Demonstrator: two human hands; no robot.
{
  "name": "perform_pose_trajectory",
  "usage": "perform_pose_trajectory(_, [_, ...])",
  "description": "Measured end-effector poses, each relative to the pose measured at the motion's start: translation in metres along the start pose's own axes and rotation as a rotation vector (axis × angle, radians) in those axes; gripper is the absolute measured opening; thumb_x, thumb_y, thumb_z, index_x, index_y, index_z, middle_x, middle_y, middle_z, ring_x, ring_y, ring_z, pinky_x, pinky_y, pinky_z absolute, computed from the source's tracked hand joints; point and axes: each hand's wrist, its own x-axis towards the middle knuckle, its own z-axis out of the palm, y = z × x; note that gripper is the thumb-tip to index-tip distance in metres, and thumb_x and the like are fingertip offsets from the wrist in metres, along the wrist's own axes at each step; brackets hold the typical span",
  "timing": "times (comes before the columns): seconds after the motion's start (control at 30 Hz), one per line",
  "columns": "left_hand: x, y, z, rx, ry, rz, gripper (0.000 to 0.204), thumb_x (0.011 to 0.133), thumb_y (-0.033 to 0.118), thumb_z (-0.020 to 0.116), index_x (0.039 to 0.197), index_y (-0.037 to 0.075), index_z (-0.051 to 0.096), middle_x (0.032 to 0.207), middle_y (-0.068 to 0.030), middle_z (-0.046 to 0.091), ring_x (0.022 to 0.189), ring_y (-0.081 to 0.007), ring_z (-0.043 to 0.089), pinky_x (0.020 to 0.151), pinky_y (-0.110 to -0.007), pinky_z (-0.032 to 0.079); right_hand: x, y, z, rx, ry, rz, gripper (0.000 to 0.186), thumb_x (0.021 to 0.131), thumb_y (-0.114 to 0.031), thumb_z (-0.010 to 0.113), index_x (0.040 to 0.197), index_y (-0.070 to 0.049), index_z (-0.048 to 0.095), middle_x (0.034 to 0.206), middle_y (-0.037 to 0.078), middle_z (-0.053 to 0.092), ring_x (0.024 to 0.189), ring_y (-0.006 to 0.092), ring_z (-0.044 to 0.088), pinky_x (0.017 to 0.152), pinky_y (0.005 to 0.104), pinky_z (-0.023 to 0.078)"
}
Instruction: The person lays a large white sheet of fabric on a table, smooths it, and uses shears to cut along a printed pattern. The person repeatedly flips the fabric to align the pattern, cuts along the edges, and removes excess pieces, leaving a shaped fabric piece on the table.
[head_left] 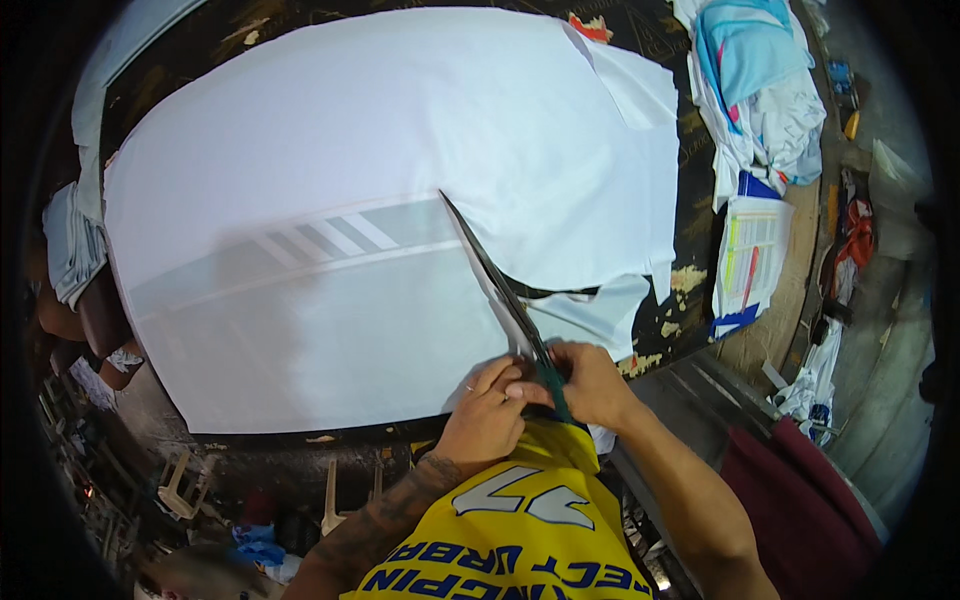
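Note:
White fabric with a pale grey striped band is spread over the table. Long dark scissors with green handles lie across it, their tip at the fabric's middle. My right hand is closed around the handles. Close beside it, my left hand has its fingers curled in against the handles and the fabric's near edge; what they grip is hidden. A cut runs along the blades, and a loose flap of fabric lies to their right.
The dark, worn tabletop shows around the fabric. At its right end are a heap of white and light-blue cloth and printed sheets with a pen. Folded cloth sits at the left edge; maroon cloth hangs lower right.

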Motion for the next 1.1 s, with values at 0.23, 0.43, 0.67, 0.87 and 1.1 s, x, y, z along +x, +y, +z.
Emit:
perform_pose_trajectory(0.23, [0.008,0.004,-0.008,-0.02,-0.031,-0.002,0.035,0.091,0.004,0.061,0.124,-0.003,0.07,0.141,-0.0176,0.063,0.142,-0.0379,0.052,0.117,-0.051,0.046,0.017,-0.018,0.003,0.027,-0.089,0.034,0.055,0.088,-0.047,0.093,0.106,0.003,0.079,0.083,0.005,0.073,0.077,0.0107,0.063,0.071,0.0307,0.053])
perform_pose_trajectory(0.43, [0.044,0.004,-0.067,0.191,0.418,-0.023,0.039,0.084,0.001,0.067,0.123,0.003,0.07,0.13,-0.0136,0.063,0.127,-0.0353,0.059,0.109,-0.052,0.044,-0.011,-0.036,-0.106,-0.061,-0.361,0.245,0.049,0.098,-0.047,0.084,0.108,0.001,0.075,0.078,-0.002,0.06,0.074,0.0102,0.053,0.066,0.0307,0.044])
perform_pose_trajectory(0.67, [0.067,-0.035,-0.089,0.709,0.578,-0.017,0.058,0.082,0.031,0.072,0.135,0.008,0.065,0.14,-0.0084,0.06,0.136,-0.0261,0.052,0.113,-0.053,0.036,0.094,-0.11,-0.192,-0.792,-0.425,-0.253,0.07,0.092,-0.071,0.077,0.101,-0.002,0.065,0.072,0.01,0.053,0.074,0.0239,0.052,0.072,0.042,0.046])
perform_pose_trajectory(0.87, [0.065,-0.038,-0.077,0.734,0.565,-0.079,0.055,0.082,0.031,0.068,0.133,0.008,0.067,0.138,-0.0079,0.062,0.131,-0.0261,0.056,0.113,-0.053,0.039,0.141,-0.167,-0.192,-1.004,-0.553,-0.327,0.064,0.09,-0.065,0.084,0.091,-0.004,0.063,0.071,0.007,0.054,0.072,0.0229,0.053,0.07,0.0408,0.045])
perform_pose_trajectory(1.1, [0.066,-0.037,-0.082,0.754,0.566,-0.071,0.054,0.083,0.031,0.068,0.133,0.009,0.068,0.139,-0.0058,0.063,0.132,-0.0245,0.057,0.112,-0.051,0.042,0.143,-0.165,-0.184,-1.031,-0.478,-0.306,0.071,0.078,-0.067,0.093,0.092,-0.002,0.068,0.071,0.007,0.057,0.07,0.022,0.056,0.069,0.0395,0.047])
